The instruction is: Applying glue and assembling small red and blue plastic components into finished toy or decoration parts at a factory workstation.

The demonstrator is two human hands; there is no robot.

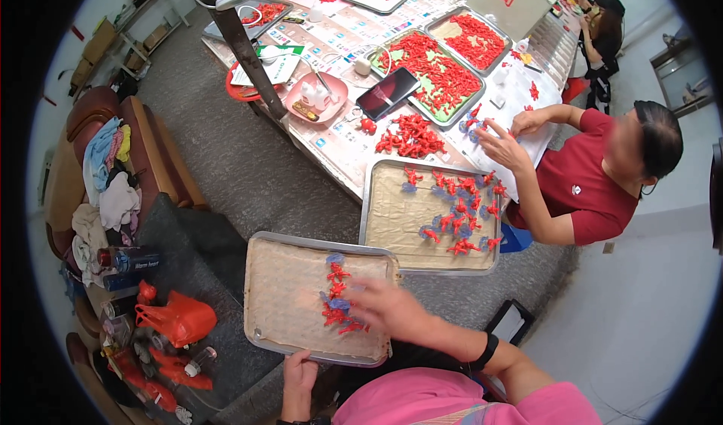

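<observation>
A metal tray point(282, 289) lined with tan paper lies in front of me. My left hand point(300, 372) grips its near edge, with the thumb on the rim. Small red plastic figures point(337, 289) with translucent blue-purple parts lie in a loose column on its right half. Over these figures reaches my right hand point(388, 308), blurred by motion; whether its fingers hold anything is hidden. Just beyond, a second lined tray point(392, 229) carries more of the same red and blue figures point(459, 221), mostly on its right side.
At the worktable point(331, 154), a co-worker in a red shirt point(595, 191) handles a small red and blue piece. Trays of red pieces point(429, 71), a phone point(388, 93) and a pink dish point(316, 97) lie there. A cluttered sofa point(135, 154) stands left.
</observation>
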